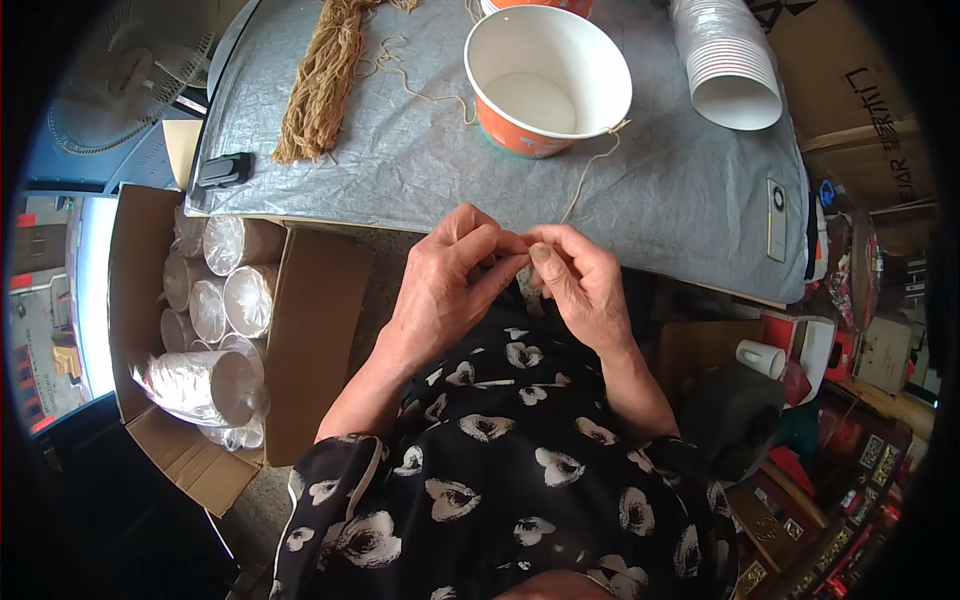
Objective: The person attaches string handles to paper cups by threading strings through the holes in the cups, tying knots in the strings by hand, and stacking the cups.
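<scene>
My left hand (445, 270) and my right hand (588, 290) meet in front of my body, just off the near edge of the table. Both are closed, fingertips pinched together on a thin tan string (582, 185). It runs up from my fingers to the rim of an orange paper bucket (545, 85), where a small knot shows at the right side. The bucket's white inside faces up, and nothing is in it. The end of the string between my fingertips is hidden. Left of the bucket lies a thick bundle of tan string (325, 85), with a loose strand curling toward the bucket.
Nested white paper cups (735, 90) lie at the table's back right. A black clip-like object (225, 170) rests near the left edge, a flat metal piece (777, 220) near the right. Below left stands a cardboard box (315, 330) of wrapped cup stacks; a fan (130, 75) is behind.
</scene>
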The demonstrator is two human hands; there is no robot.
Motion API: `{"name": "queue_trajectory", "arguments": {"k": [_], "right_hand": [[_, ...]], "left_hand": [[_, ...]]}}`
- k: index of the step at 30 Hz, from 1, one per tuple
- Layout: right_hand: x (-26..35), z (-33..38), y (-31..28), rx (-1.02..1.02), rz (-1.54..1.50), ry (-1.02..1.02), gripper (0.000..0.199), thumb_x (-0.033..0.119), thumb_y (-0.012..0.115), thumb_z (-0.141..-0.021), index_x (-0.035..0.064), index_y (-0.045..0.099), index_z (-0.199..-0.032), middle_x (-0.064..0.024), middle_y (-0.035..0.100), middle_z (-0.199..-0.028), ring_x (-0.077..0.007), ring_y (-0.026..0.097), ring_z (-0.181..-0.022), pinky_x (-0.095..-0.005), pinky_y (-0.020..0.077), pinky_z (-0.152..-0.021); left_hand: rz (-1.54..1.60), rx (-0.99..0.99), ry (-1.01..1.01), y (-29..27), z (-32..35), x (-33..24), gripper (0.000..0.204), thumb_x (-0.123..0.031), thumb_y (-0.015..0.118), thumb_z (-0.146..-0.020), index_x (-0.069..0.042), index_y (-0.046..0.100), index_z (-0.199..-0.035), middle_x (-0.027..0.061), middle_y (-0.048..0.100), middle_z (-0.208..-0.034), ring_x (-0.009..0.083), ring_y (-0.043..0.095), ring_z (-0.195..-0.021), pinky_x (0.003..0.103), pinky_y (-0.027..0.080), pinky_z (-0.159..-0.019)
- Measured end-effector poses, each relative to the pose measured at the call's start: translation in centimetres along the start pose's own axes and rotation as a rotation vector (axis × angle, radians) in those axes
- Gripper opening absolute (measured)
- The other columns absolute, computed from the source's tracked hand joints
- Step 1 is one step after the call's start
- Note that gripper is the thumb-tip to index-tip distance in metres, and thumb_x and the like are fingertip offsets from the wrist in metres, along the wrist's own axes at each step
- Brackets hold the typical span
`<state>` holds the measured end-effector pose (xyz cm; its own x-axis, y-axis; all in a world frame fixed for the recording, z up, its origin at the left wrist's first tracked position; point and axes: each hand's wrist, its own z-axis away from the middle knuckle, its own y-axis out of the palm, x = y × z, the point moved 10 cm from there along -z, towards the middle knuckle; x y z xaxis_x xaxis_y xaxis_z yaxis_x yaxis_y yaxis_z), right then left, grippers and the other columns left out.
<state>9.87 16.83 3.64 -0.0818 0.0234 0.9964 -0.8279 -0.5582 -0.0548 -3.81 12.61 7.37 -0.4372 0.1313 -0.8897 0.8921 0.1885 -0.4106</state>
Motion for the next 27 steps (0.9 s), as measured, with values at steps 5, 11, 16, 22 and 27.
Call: {"name": "queue_trajectory", "arguments": {"k": [5, 11, 16, 22, 27], "right_hand": [[0.1, 0.3, -0.9, -0.046, 0.057, -0.094, 0.010, 0.008, 0.068, -0.099, -0.0007, 0.068, -0.103, 0.0051, 0.060, -0.077, -0.0012, 0.048, -0.068, -0.0201, 0.0412, -0.060], [0.1, 0.1, -0.8, -0.099, 0.037, -0.096, 0.006, 0.007, 0.071, -0.096, 0.0007, 0.070, -0.098, 0.0078, 0.056, -0.072, 0.0004, 0.045, -0.066, -0.0189, 0.0384, -0.059], [0.2, -0.1, -1.5, -0.125, 0.045, -0.140, 0.007, 0.008, 0.071, -0.097, 0.0014, 0.071, -0.100, 0.0085, 0.056, -0.072, 0.0004, 0.044, -0.065, -0.0191, 0.0385, -0.059], [-0.8, -0.1, -2.3, -0.169, -0.117, -0.028, 0.011, 0.011, 0.069, -0.099, 0.0009, 0.070, -0.097, 0.0086, 0.056, -0.073, 0.0006, 0.046, -0.066, -0.0176, 0.0380, -0.059], [3.0, -1.4, -12.0, -0.464, -0.004, -0.181, 0.012, 0.016, 0.069, -0.098, 0.0041, 0.070, -0.099, 0.0084, 0.056, -0.076, -0.0004, 0.045, -0.066, -0.0186, 0.0357, -0.058]], "left_hand": [[0.082, -0.008, -0.016, 0.2, 0.2, 0.9, 0.009, -0.006, 0.078, -0.088, -0.003, 0.073, -0.094, 0.0062, 0.063, -0.086, 0.0167, 0.063, -0.077, 0.031, 0.052, -0.067], [0.400, -0.024, -0.147, 0.6, 0.9, 4.7, 0.008, -0.006, 0.075, -0.093, -0.001, 0.069, -0.092, -0.0015, 0.061, -0.089, 0.0062, 0.055, -0.083, 0.023, 0.044, -0.076], [0.342, -0.016, -0.155, 0.8, 0.2, 4.9, 0.014, -0.010, 0.073, -0.094, 0.000, 0.065, -0.089, 0.0033, 0.061, -0.083, 0.0110, 0.058, -0.080, 0.027, 0.048, -0.073], [0.241, 0.045, -0.064, 1.2, -0.4, 3.6, 0.012, -0.011, 0.076, -0.092, -0.001, 0.069, -0.089, 0.0060, 0.064, -0.083, 0.0164, 0.062, -0.077, 0.029, 0.050, -0.070], [-0.157, -0.223, 0.154, -4.7, -4.3, 0.9, 0.033, -0.005, 0.083, -0.081, -0.012, 0.075, -0.112, 0.0092, 0.066, -0.108, 0.0194, 0.066, -0.078, 0.032, 0.056, -0.066]]}}
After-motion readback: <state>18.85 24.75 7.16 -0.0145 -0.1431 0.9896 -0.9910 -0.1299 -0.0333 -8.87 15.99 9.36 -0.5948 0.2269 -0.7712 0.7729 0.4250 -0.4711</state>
